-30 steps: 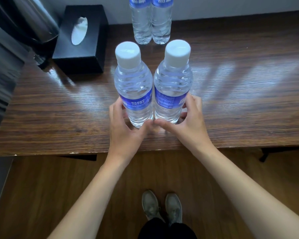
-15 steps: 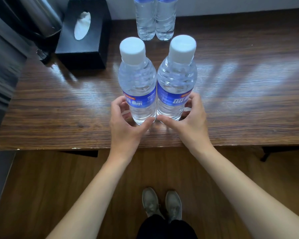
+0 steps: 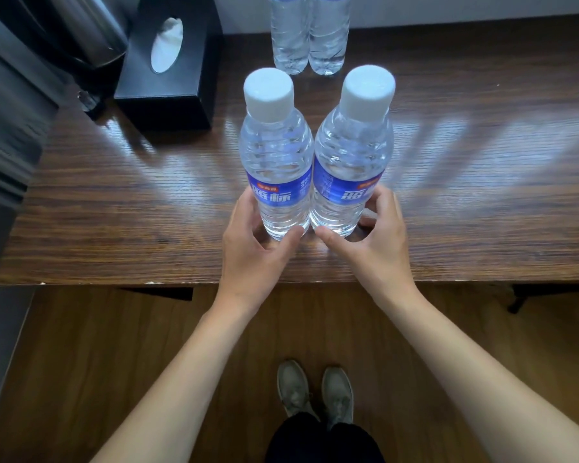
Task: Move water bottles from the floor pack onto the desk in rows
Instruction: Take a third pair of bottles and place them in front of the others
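Bottles [image 3: 276, 168] upright, touching, on glossy wood desk [image 3: 114, 202]; wood floor [image 3: 81, 362] below.

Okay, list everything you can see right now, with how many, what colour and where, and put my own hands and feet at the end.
near water bottles: 2, clear with white caps and blue labels, upright side by side near the desk's front edge, one in each hand
far water bottles: 2, clear, side by side at the back of the desk, tops cut off by the frame
tissue box: 1, black, white tissue showing, back left of the desk
kettle: 1, steel and black, far left
desk: 1, dark wood
floor: brown wood
left hand: grips the left near bottle's base
right hand: grips the right near bottle's base
shoes: 2, grey, on the floor
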Motion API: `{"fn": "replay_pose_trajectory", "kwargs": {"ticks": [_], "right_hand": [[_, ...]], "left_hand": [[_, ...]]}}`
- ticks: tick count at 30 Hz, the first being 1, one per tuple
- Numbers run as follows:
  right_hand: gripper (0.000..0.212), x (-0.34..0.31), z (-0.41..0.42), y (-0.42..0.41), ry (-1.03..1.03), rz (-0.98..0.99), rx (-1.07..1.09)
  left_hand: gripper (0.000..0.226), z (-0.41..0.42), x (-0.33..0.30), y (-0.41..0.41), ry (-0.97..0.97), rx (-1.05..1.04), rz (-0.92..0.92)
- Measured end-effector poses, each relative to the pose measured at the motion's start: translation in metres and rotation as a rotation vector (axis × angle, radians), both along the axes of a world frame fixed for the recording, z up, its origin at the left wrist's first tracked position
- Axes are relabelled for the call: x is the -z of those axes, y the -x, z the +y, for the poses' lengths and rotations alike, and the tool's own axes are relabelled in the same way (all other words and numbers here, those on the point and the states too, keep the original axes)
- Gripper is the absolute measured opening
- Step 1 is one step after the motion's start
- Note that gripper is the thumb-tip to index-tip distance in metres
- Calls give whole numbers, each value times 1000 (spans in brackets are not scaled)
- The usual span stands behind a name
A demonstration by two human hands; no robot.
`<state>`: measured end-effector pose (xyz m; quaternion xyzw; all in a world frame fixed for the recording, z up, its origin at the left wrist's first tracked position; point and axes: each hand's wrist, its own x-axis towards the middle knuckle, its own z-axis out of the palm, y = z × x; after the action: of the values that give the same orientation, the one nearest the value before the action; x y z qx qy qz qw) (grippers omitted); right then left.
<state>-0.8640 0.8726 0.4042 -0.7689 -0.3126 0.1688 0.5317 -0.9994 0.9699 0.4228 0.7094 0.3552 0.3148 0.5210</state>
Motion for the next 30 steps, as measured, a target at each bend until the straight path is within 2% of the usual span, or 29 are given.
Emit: {"fn": "replay_pose_trajectory", "kwargs": {"ticks": [11, 15, 20, 30], "right_hand": [[73, 2, 4, 7, 28, -45, 117], [73, 1, 4, 8, 28, -48, 116], [75, 0, 2, 10, 12, -55, 109], [72, 0, 0, 17, 45, -104, 161]], "left_hand": [[64, -3, 5, -1, 45, -29, -16], [75, -5, 8, 2, 6, -71, 22], [61, -13, 9, -1, -72, -197, 89], [57, -22, 7, -8, -59, -288, 97]]}}
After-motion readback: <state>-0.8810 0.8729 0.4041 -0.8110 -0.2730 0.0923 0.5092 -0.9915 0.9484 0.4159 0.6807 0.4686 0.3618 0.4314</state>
